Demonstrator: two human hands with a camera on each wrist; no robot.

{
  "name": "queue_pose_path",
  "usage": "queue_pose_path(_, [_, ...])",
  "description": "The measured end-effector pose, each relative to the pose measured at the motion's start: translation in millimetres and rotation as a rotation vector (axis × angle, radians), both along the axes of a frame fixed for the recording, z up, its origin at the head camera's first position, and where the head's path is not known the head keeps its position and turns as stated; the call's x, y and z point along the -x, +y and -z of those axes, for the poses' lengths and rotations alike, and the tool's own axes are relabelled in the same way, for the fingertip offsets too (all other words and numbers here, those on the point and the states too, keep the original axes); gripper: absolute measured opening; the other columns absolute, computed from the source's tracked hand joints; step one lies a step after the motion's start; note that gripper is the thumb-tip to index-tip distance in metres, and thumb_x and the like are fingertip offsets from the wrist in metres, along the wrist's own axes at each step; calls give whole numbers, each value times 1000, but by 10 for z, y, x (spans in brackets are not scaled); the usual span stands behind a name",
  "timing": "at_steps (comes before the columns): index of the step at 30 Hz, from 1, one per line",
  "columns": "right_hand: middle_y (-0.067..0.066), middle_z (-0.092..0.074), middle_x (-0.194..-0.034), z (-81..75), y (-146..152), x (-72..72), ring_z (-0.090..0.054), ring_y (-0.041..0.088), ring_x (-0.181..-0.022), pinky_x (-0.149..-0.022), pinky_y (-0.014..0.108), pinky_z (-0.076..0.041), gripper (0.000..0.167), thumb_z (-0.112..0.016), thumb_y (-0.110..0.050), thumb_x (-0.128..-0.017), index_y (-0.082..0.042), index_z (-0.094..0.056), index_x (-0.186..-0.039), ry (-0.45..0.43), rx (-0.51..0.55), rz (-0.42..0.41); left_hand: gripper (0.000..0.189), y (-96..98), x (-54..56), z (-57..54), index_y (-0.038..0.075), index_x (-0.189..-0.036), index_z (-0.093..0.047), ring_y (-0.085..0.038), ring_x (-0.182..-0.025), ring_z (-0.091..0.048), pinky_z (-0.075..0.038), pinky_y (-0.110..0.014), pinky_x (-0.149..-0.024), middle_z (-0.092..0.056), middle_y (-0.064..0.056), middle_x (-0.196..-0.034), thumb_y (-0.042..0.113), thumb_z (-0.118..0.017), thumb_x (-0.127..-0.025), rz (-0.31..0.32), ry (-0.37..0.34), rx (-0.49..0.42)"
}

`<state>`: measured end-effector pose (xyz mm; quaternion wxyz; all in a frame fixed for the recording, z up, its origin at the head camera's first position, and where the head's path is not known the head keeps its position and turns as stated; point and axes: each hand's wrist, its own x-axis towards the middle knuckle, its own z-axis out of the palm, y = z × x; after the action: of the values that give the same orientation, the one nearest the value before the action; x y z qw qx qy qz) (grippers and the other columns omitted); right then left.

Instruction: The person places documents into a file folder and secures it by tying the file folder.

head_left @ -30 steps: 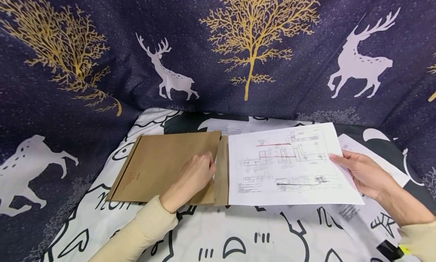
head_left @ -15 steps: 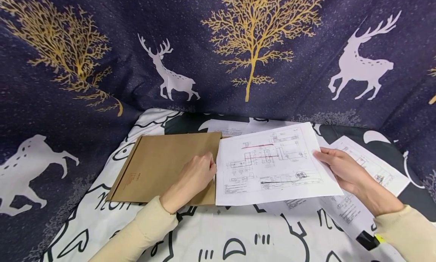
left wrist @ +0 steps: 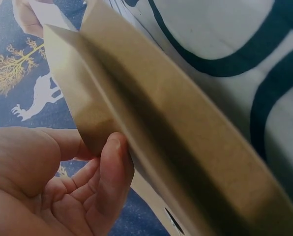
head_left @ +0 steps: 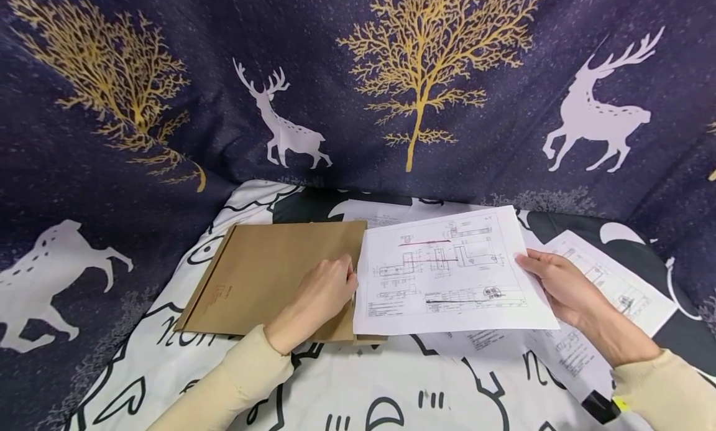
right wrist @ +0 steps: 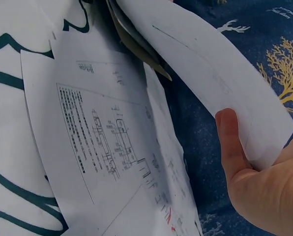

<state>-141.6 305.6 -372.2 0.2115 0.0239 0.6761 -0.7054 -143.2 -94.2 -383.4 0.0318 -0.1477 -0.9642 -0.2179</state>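
Note:
A brown paper envelope point(head_left: 263, 263) with small red print lies at the left in the head view. My left hand point(head_left: 327, 288) pinches its right edge; in the left wrist view, thumb and finger hold one wall of the envelope point(left wrist: 200, 128) and its mouth gapes. My right hand point(head_left: 565, 288) grips the right edge of a white sheet of paper point(head_left: 403, 300) bearing a technical drawing with red and black pen lines. The sheet's left edge overlaps the envelope's mouth in the head view. The right wrist view shows the paper point(right wrist: 200, 54) bowed, with my thumb on it.
Loose printed sheets point(head_left: 621, 275) lie to the right and behind the held paper. Beneath everything is a white cloth point(head_left: 358, 381) with black drawings. A dark blue curtain point(head_left: 358, 107) with deer and gold trees hangs behind. A black and yellow item point(head_left: 601, 407) sits by the right sleeve.
My right hand has moved left with the sheet, bringing its left edge over the envelope's mouth; it has barely shifted in the last half second. My left hand keeps its pinch.

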Motion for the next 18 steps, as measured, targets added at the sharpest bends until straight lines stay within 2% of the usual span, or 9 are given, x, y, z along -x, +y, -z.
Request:
queue_pose_path(2, [3,-72,-111,4,-39,-17,-73,20,-98,-76,40,-61,44,-41,-32,-112,-3,-39,-145,12,-17,2,17,-1,-5,-2,8,-81,-55,-14,-51,-45,-33,-25,-46,-48,0,-62,7,-65,-96,-3,-7,-2])
queue_pose_path(6, [1,-70,-115,27,-139,-71,-71,17,-103,-80,40,-60,60,-34,-33,-113,6,-21,-157,25,-79,-4,19,-9,-18,-1,8,-80,-54,-13,-50,-44,-32,-24,-45,-47,-1,-61,6,-66,-95,-5,-5,-4])
queue_pose_path(11, [1,-66,-123,22,-236,-127,-67,12,-111,-87,37,-58,61,-31,-28,-114,10,-14,-158,25,-89,-17,20,-7,-9,-17,9,-79,-53,-13,-49,-43,-31,-24,-45,-46,0,-60,6,-66,-94,0,12,-6])
queue_pose_path(18, [7,-64,-133,30,-268,-150,-66,18,-118,-93,38,-56,57,-40,-18,-112,15,-19,-154,32,-17,-188,22,-5,-1,-12,9,-77,-52,-13,-48,-41,-30,-25,-44,-45,0,-59,4,-66,-93,16,41,-11])
